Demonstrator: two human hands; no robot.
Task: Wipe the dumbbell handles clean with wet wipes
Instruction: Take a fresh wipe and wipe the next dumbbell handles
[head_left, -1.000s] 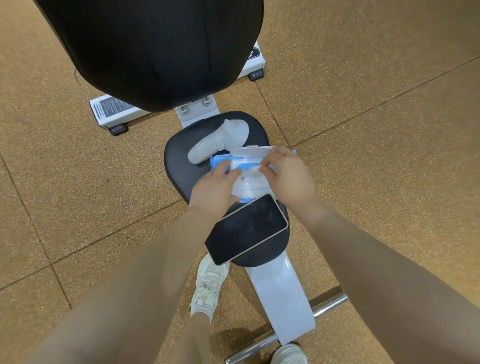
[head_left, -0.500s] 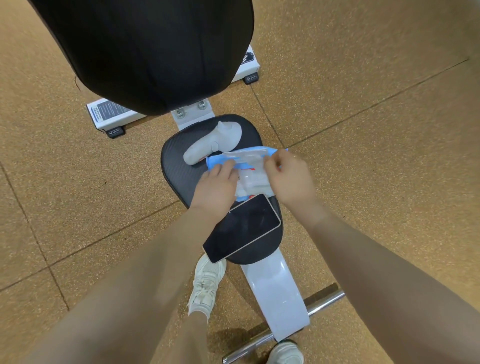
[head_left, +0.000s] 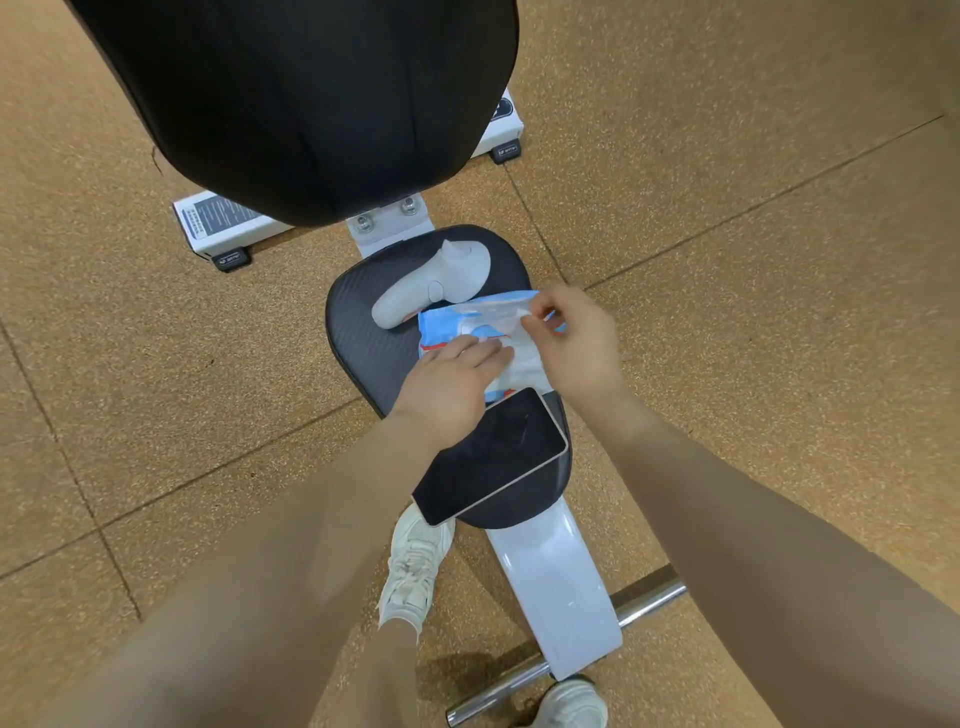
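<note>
Pinching the flap, the right hand (head_left: 576, 343) opens the wet wipes pack (head_left: 480, 332); left hand (head_left: 447, 387) presses it flat; next, draw out a wipe.

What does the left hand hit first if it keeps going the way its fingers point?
The left hand already lies on the wet wipe pack; straight on, its fingers would probably meet the right hand pinching the pack's flap.

Seat pad (head_left: 363, 332): matt black textured vinyl. Wipes pack (head_left: 467, 325): glossy crinkled plastic film. Phone (head_left: 493, 457): glossy glass face. Controller (head_left: 436, 291): smooth matt white plastic. Crossbar (head_left: 649, 597): polished metal. Floor (head_left: 779, 312): speckled, grainy.
</note>
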